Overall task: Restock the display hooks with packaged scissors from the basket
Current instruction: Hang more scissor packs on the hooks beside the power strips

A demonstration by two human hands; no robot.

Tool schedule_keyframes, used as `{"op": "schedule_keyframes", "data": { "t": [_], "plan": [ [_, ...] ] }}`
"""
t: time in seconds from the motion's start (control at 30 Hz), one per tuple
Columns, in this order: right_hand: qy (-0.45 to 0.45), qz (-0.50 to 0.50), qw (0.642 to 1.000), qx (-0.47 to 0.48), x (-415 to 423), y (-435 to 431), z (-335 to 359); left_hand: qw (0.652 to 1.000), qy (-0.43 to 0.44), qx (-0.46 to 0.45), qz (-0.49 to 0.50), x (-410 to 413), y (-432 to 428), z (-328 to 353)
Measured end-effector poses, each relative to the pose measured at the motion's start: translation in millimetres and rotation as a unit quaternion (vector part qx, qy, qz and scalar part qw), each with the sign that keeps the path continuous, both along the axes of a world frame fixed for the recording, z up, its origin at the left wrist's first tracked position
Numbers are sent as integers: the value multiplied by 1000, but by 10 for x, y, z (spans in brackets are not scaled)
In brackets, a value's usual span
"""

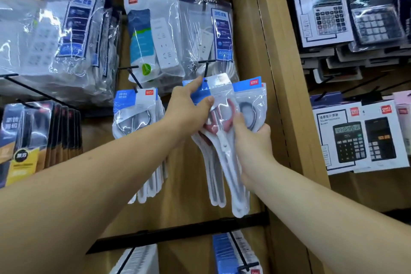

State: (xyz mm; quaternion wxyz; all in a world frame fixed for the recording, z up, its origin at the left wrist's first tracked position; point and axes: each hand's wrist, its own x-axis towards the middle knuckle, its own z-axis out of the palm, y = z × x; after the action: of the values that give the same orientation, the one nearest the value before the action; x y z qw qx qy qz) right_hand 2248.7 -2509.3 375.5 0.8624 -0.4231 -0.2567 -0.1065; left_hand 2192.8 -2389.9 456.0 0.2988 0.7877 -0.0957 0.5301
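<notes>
A pack of red-handled scissors (222, 118) in a clear pouch with a blue header is held up against the black display hook (206, 69). My left hand (189, 107) pinches its upper left edge, thumb on the front. My right hand (251, 138) grips the pack's lower right side, beside the handles. Behind it hang more scissors packs (251, 100) on the same hook. Another bunch of scissors packs (135, 115) hangs on the hook to the left. The basket is out of sight.
Power strip packs (155, 38) hang above the scissors. Dark boxed items (40, 138) fill the left hooks. A wooden upright (273, 73) divides the panel from boxed calculators (355, 138) on the right. A black rail (178, 233) runs below, with more blue packs (229, 256) underneath.
</notes>
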Motion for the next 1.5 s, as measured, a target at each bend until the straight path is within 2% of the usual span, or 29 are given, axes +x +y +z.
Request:
{"op": "schedule_keyframes", "data": {
  "t": [0.17, 0.4, 0.63, 0.77, 0.83, 0.9, 1.0, 1.1, 1.2, 1.37, 1.5],
  "plan": [
    [-4, -44, 998, -46, 57, -59, -63, 998, 46, 35, 17, 106, 163, 150],
    [-9, -85, 996, -27, 92, -196, -202, 999, 9, 33, 27, 311, 280, 87],
    [-20, -83, 996, -11, 50, -263, -300, 994, 54, 29, 94, 285, 254, 35],
    [-26, -73, 997, 11, -1, -350, -309, 984, 30, 28, 171, 215, 120, -40],
    [-36, -57, 998, 15, -44, -390, -304, 976, -34, 49, 209, 169, -11, -135],
    [-51, -40, 998, 21, -92, -395, -292, 990, -61, 27, 121, 97, -183, -217],
    [-58, -14, 998, 17, -152, -344, -275, 996, 11, -77, -41, 26, -377, -268],
    [-29, 29, 999, 15, -186, -272, -259, 995, -10, -92, -40, 11, -369, -236],
    [-5, 26, 1000, -6, -154, -192, -252, 993, -18, -96, -59, 8, -284, -199],
    [-29, -5, 1000, 9, -106, -91, -173, 999, -44, 16, 3, 40, -143, -63],
    [-39, -11, 999, 20, -88, -36, -1, 996, -20, 50, 70, 19, -79, 36]
  ]
}}
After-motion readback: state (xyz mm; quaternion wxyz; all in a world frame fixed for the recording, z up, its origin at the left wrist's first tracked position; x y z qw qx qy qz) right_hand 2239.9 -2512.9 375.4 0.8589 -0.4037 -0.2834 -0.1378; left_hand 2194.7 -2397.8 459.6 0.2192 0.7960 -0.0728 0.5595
